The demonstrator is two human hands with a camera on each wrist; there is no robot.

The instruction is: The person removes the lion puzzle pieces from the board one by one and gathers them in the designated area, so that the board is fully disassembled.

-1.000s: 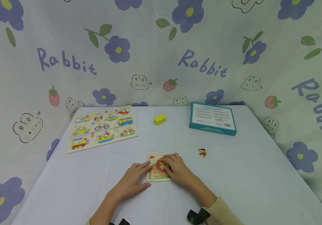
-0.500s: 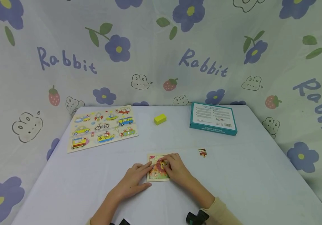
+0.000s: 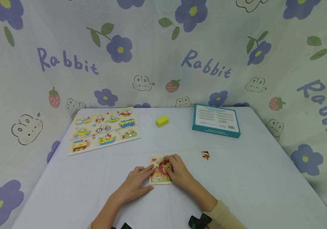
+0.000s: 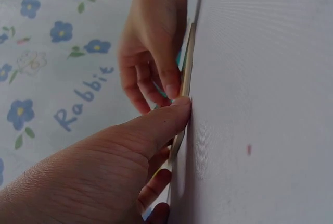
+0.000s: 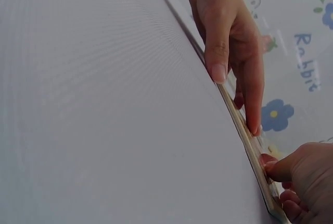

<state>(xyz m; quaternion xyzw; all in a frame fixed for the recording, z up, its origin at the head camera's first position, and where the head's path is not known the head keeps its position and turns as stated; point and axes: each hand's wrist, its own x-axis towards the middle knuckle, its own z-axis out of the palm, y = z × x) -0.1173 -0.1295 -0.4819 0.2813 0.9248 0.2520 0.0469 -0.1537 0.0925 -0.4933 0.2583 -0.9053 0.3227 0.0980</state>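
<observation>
A small wooden jigsaw puzzle (image 3: 159, 182) with a lion picture lies in front of the person in the head view. The left hand (image 3: 137, 184) rests at its left side, fingers straight on the picture and thumb (image 5: 218, 73) at the near edge. From the right, the right hand (image 3: 180, 171) reaches over the puzzle; its thumb and fingertips pinch a puzzle piece at the lion's head (image 3: 165, 167). That hand hides the puzzle's right part. In the right wrist view the right hand (image 5: 307, 182) is close over the board's face. A loose puzzle piece (image 3: 205, 155) lies to the right.
At the back left lies a vehicle peg puzzle (image 3: 104, 130). A yellow block (image 3: 162, 121) sits at the back middle, and a teal box (image 3: 216, 121) at the back right. The table (image 3: 252, 187) has a white cloth; a patterned curtain (image 3: 157, 47) hangs behind.
The right hand's fingers have shifted slightly up and left over the lion's head. The left hand stays nearly still on the puzzle.
</observation>
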